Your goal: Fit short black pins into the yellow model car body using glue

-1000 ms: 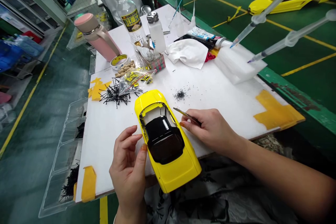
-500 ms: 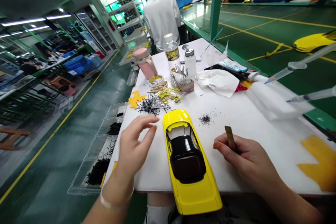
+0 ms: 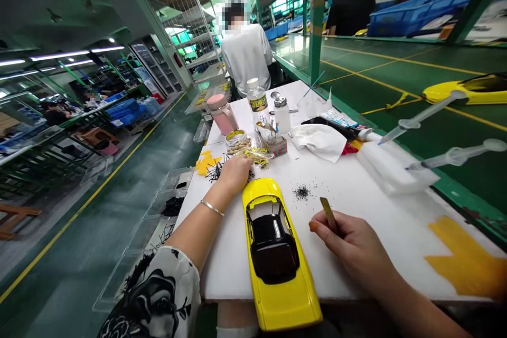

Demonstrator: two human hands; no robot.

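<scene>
A: ok, going from up close outwards, what've we got?

B: A yellow toy car (image 3: 287,301) with a black roof, lying lengthwise on the white table (image 3: 225,274), its near end poking out past the edge.

A: nice. And the right hand (image 3: 352,240)?

B: Just off to the car's right. Thumb and fingers are clamped on a flat metal tool (image 3: 328,212), with the tip sticking up. Can't tell if the hand is resting on the tabletop tbh. There's orange tape (image 3: 463,261) over at that corner too.

A: and those black specks (image 3: 301,191)?

B: Little scattered pile, to the right of the car's far end.

A: left hand (image 3: 236,171)?

B: Stretched out beside the car's far end, right by a heap of thin black sticks (image 3: 214,170) and a clear bag (image 3: 261,161) with yellow bits in it. The fingertips are mostly hidden, so I honestly can't tell if they're apart or pinching something.

A: further back?

B: White cloth (image 3: 319,140), two syringes (image 3: 407,124) with their tips at a white block (image 3: 390,166), then a pink flask (image 3: 223,119) and a clear bottle (image 3: 257,99). Beyond the table, a co-worker (image 3: 247,58) in a white top, back turned.
</scene>
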